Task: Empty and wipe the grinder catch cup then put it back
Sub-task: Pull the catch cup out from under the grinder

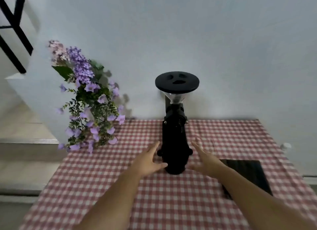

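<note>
Two open hands (176, 158) flank the grinder (175, 137).

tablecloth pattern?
Red-and-white gingham check on the tablecloth; shows best in the head view.

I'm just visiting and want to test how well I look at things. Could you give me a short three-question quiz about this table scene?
1. True or false: the left hand is holding the grinder's black lid.
2. Which hand is nearer the dark cloth lying on the checked tablecloth? A) left B) right
3. What stands at the table's far left corner?

Key
1. False: the lid sits on top of the hopper, and both hands are open, low beside the catch cup.
2. B.
3. A bunch of purple flowers.
</note>
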Tool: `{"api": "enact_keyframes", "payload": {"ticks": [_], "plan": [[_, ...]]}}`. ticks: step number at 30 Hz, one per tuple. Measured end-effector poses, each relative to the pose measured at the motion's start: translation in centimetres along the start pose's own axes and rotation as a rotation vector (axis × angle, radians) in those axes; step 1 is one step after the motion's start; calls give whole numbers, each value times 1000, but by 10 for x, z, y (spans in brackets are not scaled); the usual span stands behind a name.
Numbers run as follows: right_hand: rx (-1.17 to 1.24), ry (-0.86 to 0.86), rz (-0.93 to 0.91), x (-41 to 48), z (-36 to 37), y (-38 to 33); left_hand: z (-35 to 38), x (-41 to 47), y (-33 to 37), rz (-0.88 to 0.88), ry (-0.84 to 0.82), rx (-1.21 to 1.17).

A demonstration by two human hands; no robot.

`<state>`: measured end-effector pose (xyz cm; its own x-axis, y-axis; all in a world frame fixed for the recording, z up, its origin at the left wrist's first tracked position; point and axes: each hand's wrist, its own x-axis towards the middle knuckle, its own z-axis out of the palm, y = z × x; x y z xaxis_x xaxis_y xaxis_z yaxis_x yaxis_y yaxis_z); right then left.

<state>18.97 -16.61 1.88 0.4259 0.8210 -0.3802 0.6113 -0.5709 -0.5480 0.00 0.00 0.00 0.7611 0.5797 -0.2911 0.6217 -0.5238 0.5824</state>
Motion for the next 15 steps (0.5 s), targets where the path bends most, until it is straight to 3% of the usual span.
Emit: {"api": "enact_keyframes", "payload": {"ticks": [5, 15], "plan": [[43, 14, -57, 28, 17, 4, 21, 21, -5, 30, -34, -113], [196, 119, -103, 53, 44, 5, 38, 43, -1, 23, 88, -237]]}}
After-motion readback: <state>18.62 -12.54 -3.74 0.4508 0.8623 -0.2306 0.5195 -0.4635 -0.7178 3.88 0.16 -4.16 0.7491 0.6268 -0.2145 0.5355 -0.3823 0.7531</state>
